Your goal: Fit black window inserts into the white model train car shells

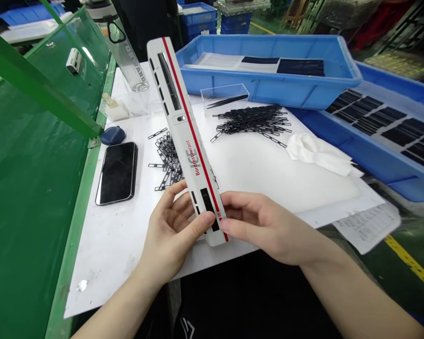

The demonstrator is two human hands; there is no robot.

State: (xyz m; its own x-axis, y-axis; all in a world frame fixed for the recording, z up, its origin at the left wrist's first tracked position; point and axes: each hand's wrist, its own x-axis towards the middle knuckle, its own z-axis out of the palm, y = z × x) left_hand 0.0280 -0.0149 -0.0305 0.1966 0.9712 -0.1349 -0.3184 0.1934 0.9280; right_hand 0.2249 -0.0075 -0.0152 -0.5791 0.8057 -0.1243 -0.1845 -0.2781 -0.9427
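Observation:
A long white model train car body point(194, 150) with a red stripe and "Bordrestaurant" lettering stands steeply tilted over the white table. My left hand point(176, 226) grips its near end from the left, thumb on the dark window area and fingers behind. On the other side, my right hand point(265, 223) pinches the same end by the red stripe. Black window-frame strips point(167, 157) lie in a loose heap partly hidden behind the car body. Farther right is a larger pile of similar black strips point(254, 120).
A phone point(116, 173) and a dark blue rounded object point(112, 135) lie at left, near a water bottle point(127, 56). Behind the pile stands a clear box point(226, 96) with black tweezers. Blue bins point(268, 87) line the back right. White tissue point(314, 153) lies at right.

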